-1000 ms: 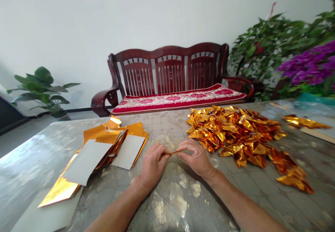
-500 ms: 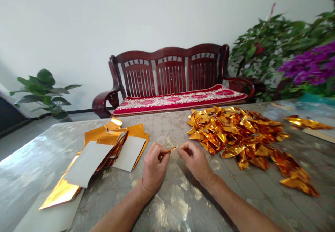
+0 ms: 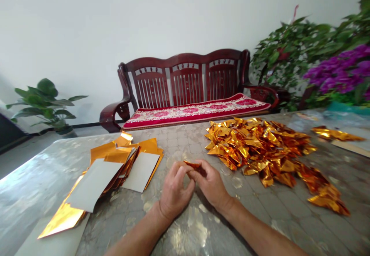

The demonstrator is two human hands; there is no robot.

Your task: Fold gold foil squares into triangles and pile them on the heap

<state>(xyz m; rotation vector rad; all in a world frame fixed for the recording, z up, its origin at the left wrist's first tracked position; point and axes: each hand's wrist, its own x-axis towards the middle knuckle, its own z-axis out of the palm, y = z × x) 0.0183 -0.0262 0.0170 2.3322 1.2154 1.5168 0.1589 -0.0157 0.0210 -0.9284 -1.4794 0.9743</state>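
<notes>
My left hand (image 3: 174,190) and my right hand (image 3: 210,184) meet at the middle of the table, fingers pinched together on a small folded gold foil piece (image 3: 193,165). Only its top edge shows above the fingertips. To the left lies a loose stack of flat gold foil sheets (image 3: 115,163), some turned white side up. To the right sits a big heap of folded gold foil pieces (image 3: 260,144), a short way from my right hand.
The table (image 3: 202,225) has a shiny patterned top. More gold foil (image 3: 337,134) lies at the far right. Behind the table stand a dark wooden bench (image 3: 187,90) with a red cushion, a green potted plant (image 3: 46,102) on the left and purple flowers (image 3: 343,71) on the right.
My hands were apart half a second ago, the left one holding a thin rolled foil strip. They have closed together and the foil is now folded between both sets of fingers.
</notes>
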